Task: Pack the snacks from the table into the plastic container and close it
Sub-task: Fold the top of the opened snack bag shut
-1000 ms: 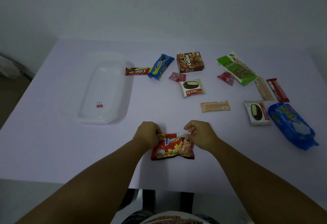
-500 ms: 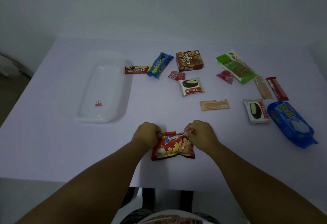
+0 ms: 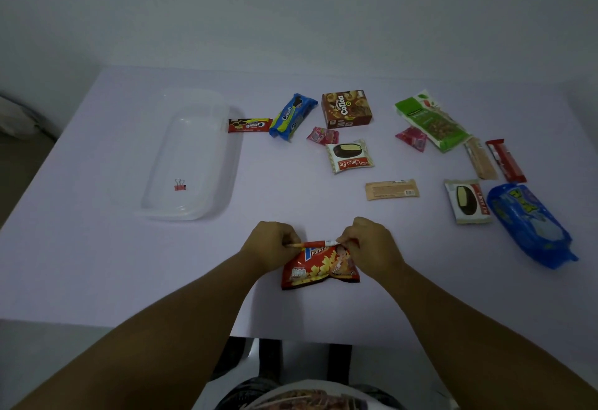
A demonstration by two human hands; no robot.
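Left hand (image 3: 271,245) and right hand (image 3: 369,245): fingers pinching top seam of potato chip bag (image 3: 318,265), near counter (image 3: 97,264) edge. Probably light, crinkly, crushable; grab seam corners, don't squeeze middle.

I count one red potato-snack bag (image 3: 320,267), two white Choco Pie packets (image 3: 350,156) (image 3: 468,201), two small pink candy wrappers (image 3: 323,136) (image 3: 411,138) and two blue packs (image 3: 293,116) (image 3: 530,223). One brown Collon box (image 3: 346,108), one green nut bag (image 3: 432,120), two tan bars (image 3: 392,189) (image 3: 480,157) and two red bars (image 3: 249,125) (image 3: 505,160) lie there too. There is one clear plastic container (image 3: 226,163) with one red binder clip (image 3: 180,185) in it.

Glossy chip bag (image 3: 318,267), clear plastic container (image 3: 194,157)
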